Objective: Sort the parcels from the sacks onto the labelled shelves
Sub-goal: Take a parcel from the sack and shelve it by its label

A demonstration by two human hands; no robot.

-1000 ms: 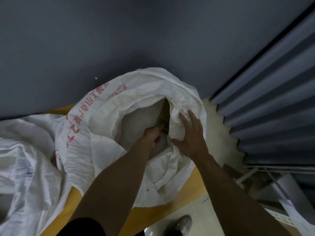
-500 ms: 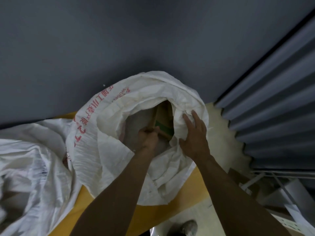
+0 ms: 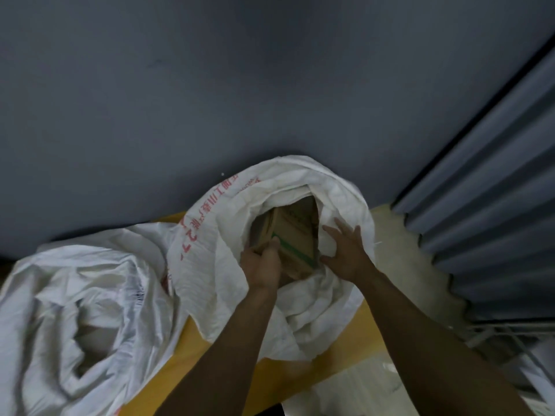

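A white woven sack (image 3: 216, 232) with red print stands open against the grey wall. In its mouth shows a brown cardboard parcel (image 3: 295, 229) with a green stripe. My left hand (image 3: 261, 264) reaches into the sack and grips the parcel's near left corner. Flat on the sack's right rim beside the parcel rests my right hand (image 3: 345, 253), fingers spread and holding the fabric back. The parcel's lower part is hidden inside the sack.
A second white sack (image 3: 78, 307) slumps at the left, its mouth open. Both sacks sit on a yellow surface (image 3: 210, 355). A grey corrugated shutter (image 3: 495, 190) runs along the right, with white metal parts (image 3: 510, 334) at its foot.
The parcel has risen out of the sack mouth and shows much more of its face. My left hand has come up with it. My right hand stays on the rim.
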